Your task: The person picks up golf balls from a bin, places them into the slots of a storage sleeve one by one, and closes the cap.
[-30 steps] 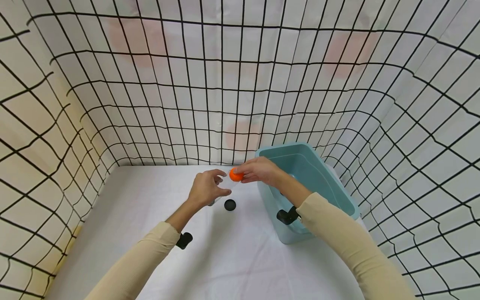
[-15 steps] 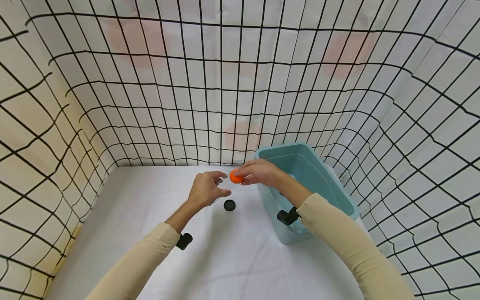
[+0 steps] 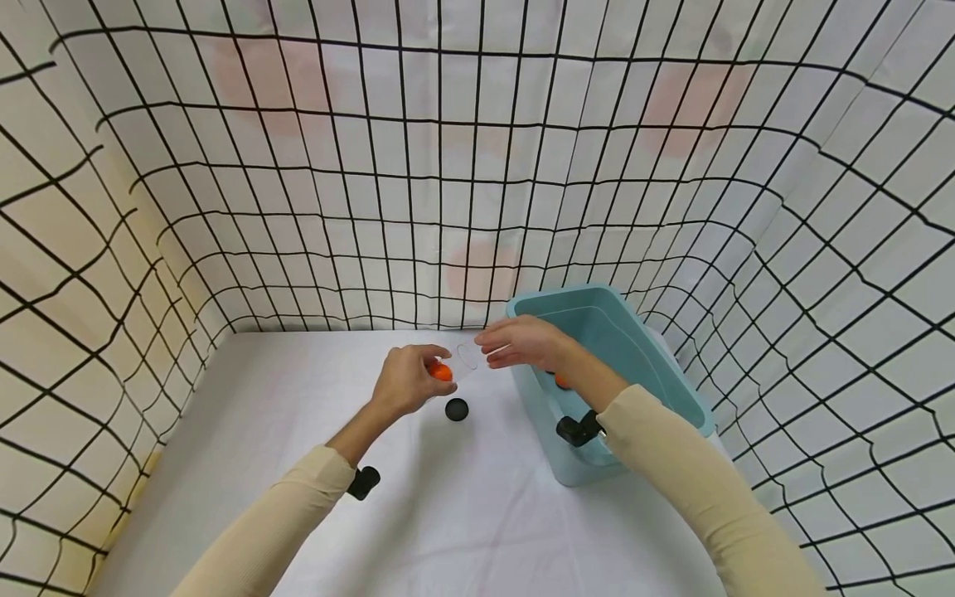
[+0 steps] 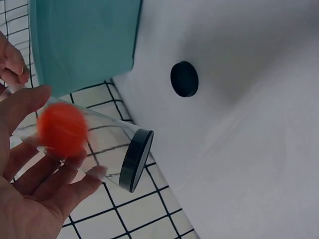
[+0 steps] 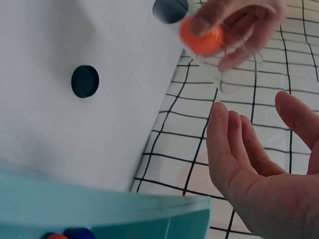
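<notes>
My left hand grips a clear tube with a black end cap, held tilted above the table. Inside the tube is an orange ball, blurred in the left wrist view. The tube's rim is uncovered at the end toward my right hand. That hand has its fingers spread and holds nothing, just off the rim. A loose black cap lies on the white tabletop below the hands.
At the right stands a teal bin, under my right forearm. It contains an orange ball and a dark blue ball. Black netting encloses the table at the back and sides.
The right hand has let go of the orange ball, which has passed into the tube, toward the left hand. The left hand has hardly moved.
</notes>
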{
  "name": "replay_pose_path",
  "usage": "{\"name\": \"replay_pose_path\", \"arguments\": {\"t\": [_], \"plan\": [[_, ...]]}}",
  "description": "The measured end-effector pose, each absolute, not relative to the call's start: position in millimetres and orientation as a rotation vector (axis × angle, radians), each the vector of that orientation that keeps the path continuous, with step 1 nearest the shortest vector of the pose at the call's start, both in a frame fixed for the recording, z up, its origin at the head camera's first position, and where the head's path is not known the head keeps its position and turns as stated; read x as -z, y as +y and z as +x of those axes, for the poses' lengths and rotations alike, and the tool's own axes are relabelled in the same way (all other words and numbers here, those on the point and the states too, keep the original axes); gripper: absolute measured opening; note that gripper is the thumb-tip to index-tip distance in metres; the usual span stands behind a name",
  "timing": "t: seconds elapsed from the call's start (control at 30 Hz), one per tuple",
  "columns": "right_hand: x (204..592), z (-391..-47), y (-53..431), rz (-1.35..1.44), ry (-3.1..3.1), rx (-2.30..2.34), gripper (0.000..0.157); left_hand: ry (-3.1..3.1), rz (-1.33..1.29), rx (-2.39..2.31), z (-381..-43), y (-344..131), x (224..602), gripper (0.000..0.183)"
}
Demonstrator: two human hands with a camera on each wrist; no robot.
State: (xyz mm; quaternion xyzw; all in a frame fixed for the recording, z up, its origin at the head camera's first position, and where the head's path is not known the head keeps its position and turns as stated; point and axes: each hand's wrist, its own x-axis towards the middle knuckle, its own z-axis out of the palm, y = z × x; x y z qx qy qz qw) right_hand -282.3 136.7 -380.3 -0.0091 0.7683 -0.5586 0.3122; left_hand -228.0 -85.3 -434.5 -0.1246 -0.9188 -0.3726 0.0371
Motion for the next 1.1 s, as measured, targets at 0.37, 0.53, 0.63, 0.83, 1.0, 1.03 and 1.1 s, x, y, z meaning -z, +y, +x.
{"name": "replay_pose_path", "arguments": {"t": [0.37,0.53,0.63,0.83,1.0,1.03,1.1], "plan": [[367,-292,181,0.015,2.067,1.557,0.046,-2.855,-0.312,1.144,-226,-95,439,0.045],[366,-299,205,0.085,2.045,1.629,0.05,-2.857,-0.303,1.143,-227,-99,440,0.046],[369,-305,219,0.151,2.03,1.671,0.05,-2.861,-0.302,1.138,-226,-101,441,0.046],[387,-319,243,0.32,2.036,1.717,0.052,-2.856,-0.305,1.131,-225,-104,443,0.046],[410,-328,260,0.458,2.007,1.722,0.051,-2.847,-0.312,1.136,-226,-106,445,0.046],[415,-329,263,0.471,2.001,1.716,0.05,-2.846,-0.313,1.131,-226,-106,445,0.046],[426,-332,267,0.504,2.003,1.708,0.05,-2.844,-0.313,1.126,-226,-107,445,0.045]]}}
